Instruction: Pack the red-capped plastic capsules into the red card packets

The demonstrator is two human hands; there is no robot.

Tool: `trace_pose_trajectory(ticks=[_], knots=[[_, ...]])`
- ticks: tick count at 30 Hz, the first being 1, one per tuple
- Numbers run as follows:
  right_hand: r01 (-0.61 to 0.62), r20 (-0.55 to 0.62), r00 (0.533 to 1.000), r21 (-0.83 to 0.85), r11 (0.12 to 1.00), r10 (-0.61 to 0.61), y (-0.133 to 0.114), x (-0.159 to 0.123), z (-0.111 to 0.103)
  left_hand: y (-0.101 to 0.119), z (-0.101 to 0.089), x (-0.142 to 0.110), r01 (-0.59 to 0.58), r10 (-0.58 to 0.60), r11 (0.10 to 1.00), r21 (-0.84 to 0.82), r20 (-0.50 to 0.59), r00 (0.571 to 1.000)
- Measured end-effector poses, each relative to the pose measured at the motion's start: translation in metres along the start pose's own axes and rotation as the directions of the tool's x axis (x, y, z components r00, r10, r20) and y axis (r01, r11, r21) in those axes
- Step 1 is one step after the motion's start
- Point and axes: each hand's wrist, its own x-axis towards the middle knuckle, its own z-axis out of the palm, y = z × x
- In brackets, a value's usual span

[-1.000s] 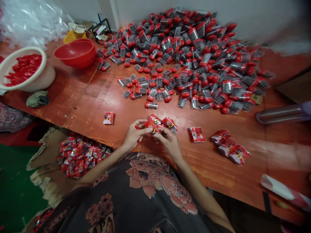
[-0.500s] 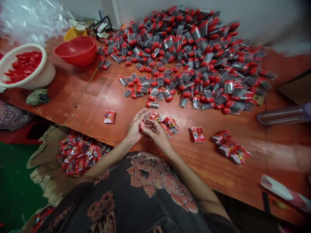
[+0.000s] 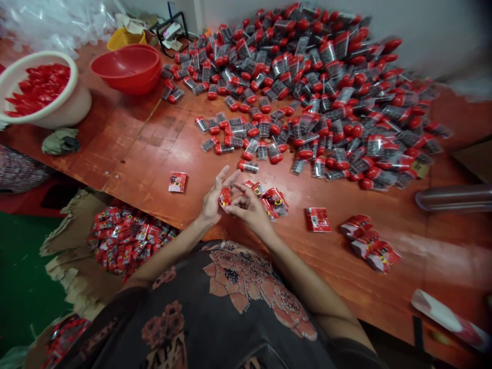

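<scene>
My left hand (image 3: 213, 199) has its fingers stretched out and apart above the front edge of the red wooden table (image 3: 126, 154). A small red packet (image 3: 225, 196) lies against its palm. My right hand (image 3: 249, 206) is closed, its fingertips pinching that packet. A little heap of red printed packets (image 3: 275, 200) lies on the table just right of my right hand. A huge pile of clear tubes with red caps (image 3: 315, 87) fills the far half of the table.
Loose red packets lie at the left (image 3: 177, 182), at the right (image 3: 318, 219) and in a cluster (image 3: 371, 245). A red bowl (image 3: 126, 66) and a white basin (image 3: 79, 105) of red caps stand far left. A cardboard box (image 3: 80, 279) of packets sits below the table's edge. A clear cylinder (image 3: 453, 197) lies right.
Both hands held a bunch of packets together a second ago. The bunch now lies on the table; my left fingers have spread, and one packet stays between the hands. The view shifted slightly.
</scene>
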Motion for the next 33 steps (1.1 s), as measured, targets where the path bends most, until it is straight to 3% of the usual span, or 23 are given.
trace_pose_trajectory(ticks=[3, 6, 9, 12, 15, 17, 20, 22, 24, 25, 27, 30, 33], knots=[[0.050, -0.039, 0.998, -0.070, 0.996, -0.053, -0.002, 0.000, -0.005, 0.003, -0.005, 0.000, 0.050, -0.049, 0.998, 0.047, -0.024, 0.998], [0.115, -0.050, 0.989, -0.326, 0.938, -0.138, -0.010, 0.000, -0.020, 0.005, -0.014, -0.003, 0.136, -0.130, 0.975, 0.176, -0.044, 0.991], [0.166, 0.037, 0.984, -0.554, 0.816, -0.175, -0.021, 0.004, -0.033, 0.003, -0.022, -0.006, 0.171, -0.158, 0.926, 0.338, -0.064, 0.985], [0.208, 0.137, 0.978, -0.658, 0.724, -0.156, -0.029, 0.020, -0.043, 0.000, -0.026, -0.004, 0.149, -0.106, 0.902, 0.406, -0.127, 0.986], [0.171, 0.037, 0.974, -0.766, 0.620, -0.223, -0.029, 0.050, -0.056, 0.000, -0.028, 0.002, 0.124, -0.053, 0.925, 0.360, -0.201, 0.978], [0.100, -0.037, 0.963, -0.872, 0.478, -0.269, -0.024, 0.071, -0.064, 0.003, -0.028, 0.007, 0.143, -0.068, 0.946, 0.290, -0.252, 0.965], [0.056, -0.005, 0.974, -0.963, 0.265, -0.226, -0.012, 0.094, -0.072, 0.007, -0.026, 0.013, 0.173, -0.109, 0.969, 0.177, -0.320, 0.941], [0.079, 0.038, 0.982, -0.973, 0.218, -0.186, -0.005, 0.101, -0.075, 0.010, -0.024, 0.015, 0.176, -0.124, 0.977, 0.118, -0.353, 0.927], [0.097, 0.049, 0.982, -0.959, 0.265, -0.182, 0.000, 0.102, -0.076, 0.012, -0.022, 0.016, 0.168, -0.123, 0.982, 0.089, -0.371, 0.920], [0.097, 0.031, 0.979, -0.939, 0.330, -0.200, 0.000, 0.100, -0.077, 0.013, -0.021, 0.016, 0.163, -0.120, 0.983, 0.084, -0.375, 0.919], [0.095, -0.048, 0.969, -0.830, 0.549, -0.241, -0.003, 0.090, -0.075, 0.014, -0.020, 0.017, 0.155, -0.114, 0.985, 0.078, -0.382, 0.917], [0.111, -0.159, 0.967, -0.440, 0.891, -0.199, -0.014, 0.060, -0.065, 0.015, -0.018, 0.018, 0.139, -0.099, 0.988, 0.074, -0.390, 0.915], [0.092, -0.155, 0.981, -0.143, 0.985, -0.115, -0.022, 0.024, -0.046, 0.015, -0.013, 0.019, 0.144, -0.104, 0.987, 0.072, -0.394, 0.913]])
